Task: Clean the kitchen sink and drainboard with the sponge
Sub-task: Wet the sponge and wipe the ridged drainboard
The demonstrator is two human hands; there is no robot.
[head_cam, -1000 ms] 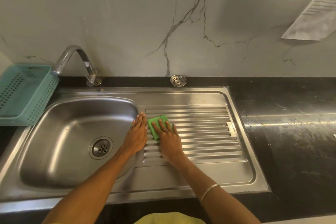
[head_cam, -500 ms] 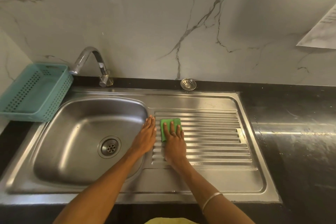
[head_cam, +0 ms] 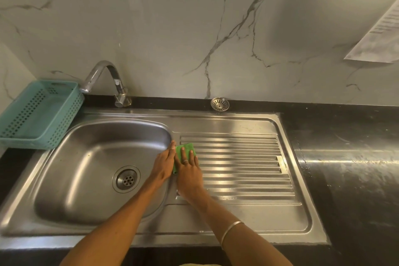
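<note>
Nearest: two bare forearms reaching in from the bottom edge, thin metal bangle (head_cam: 232,230) on the right wrist. Right hand (head_cam: 189,174) flat, fingers straight, pressing the green sponge (head_cam: 185,150) onto the ribbed drainboard (head_cam: 241,164) at its left end, ring on one finger. Left hand (head_cam: 164,165) flat too, fingers straight and together, resting on the strip between basin and drainboard, touching the sponge's left edge, holding nothing. Left of that, steel sink (head_cam: 86,168) basin holding only its round drain (head_cam: 126,179). Farther left, teal perforated basket (head_cam: 41,114) on the counter, nothing visible inside. Behind, chrome tap (head_cam: 103,81) over the basin corner, loose strainer (head_cam: 219,103) on the black ledge against the marble wall, printed paper (head_cam: 375,36) upper right.
</note>
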